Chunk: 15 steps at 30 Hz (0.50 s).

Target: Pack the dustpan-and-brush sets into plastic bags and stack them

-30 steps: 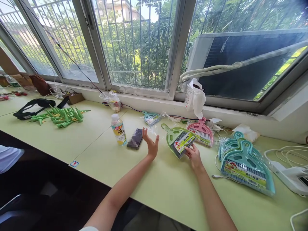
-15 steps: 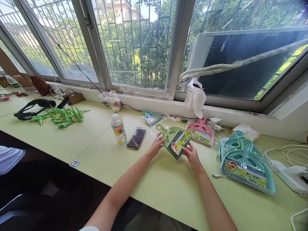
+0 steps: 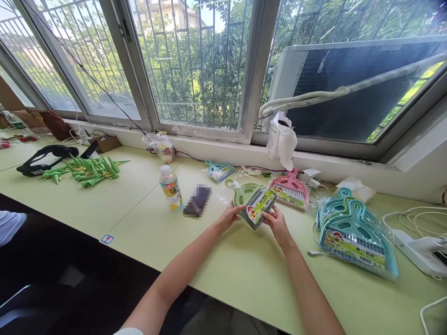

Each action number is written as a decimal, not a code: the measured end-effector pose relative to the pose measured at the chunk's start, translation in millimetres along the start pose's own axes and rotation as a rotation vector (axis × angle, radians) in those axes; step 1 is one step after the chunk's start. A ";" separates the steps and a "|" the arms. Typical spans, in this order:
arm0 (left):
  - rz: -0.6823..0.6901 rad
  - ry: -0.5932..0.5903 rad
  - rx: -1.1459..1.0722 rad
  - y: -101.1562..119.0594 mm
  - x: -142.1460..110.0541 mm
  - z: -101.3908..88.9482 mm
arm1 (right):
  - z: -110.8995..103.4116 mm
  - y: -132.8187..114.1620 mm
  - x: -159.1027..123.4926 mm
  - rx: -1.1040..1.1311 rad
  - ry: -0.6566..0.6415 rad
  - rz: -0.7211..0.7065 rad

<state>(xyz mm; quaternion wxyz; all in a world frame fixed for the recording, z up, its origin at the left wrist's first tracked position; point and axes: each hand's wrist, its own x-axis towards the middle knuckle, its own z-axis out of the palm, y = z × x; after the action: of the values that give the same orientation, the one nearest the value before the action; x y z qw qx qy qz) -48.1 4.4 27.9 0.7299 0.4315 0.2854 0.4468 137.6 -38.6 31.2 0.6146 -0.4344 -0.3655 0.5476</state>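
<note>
Green dustpan-and-brush set [image 3: 252, 203] is tilting over the desk [image 3: 240, 270] in the head view; the left hand [image 3: 228, 218] is clamping its fingers on the set's lower left edge, the right hand [image 3: 278, 225] on its lower right.

Bottle [image 3: 171, 190] left of dustpan [image 3: 257, 204], dustpan stack [image 3: 356, 244] right, windows [image 3: 199, 70] behind
</note>
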 end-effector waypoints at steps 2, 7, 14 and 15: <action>-0.031 -0.028 0.017 -5.5 0.5 1.5 | 0.0 0.2 0.2 0.006 0.014 -0.014; -0.049 -0.086 0.062 -10.0 -1.5 7.7 | 0.3 4.5 2.8 0.030 0.085 -0.055; -0.018 -0.043 0.079 -6.6 -5.9 16.1 | 4.0 6.6 2.1 0.018 0.118 -0.064; -0.016 -0.028 0.059 -7.6 -4.7 15.8 | 3.4 5.3 2.2 0.002 0.111 -0.058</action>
<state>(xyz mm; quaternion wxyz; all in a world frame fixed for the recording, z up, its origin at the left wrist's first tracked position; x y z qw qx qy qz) -34.4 -7.5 28.7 0.7244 0.4567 0.2915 0.4262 132.9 -35.8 27.4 0.6501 -0.4525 -0.3429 0.5050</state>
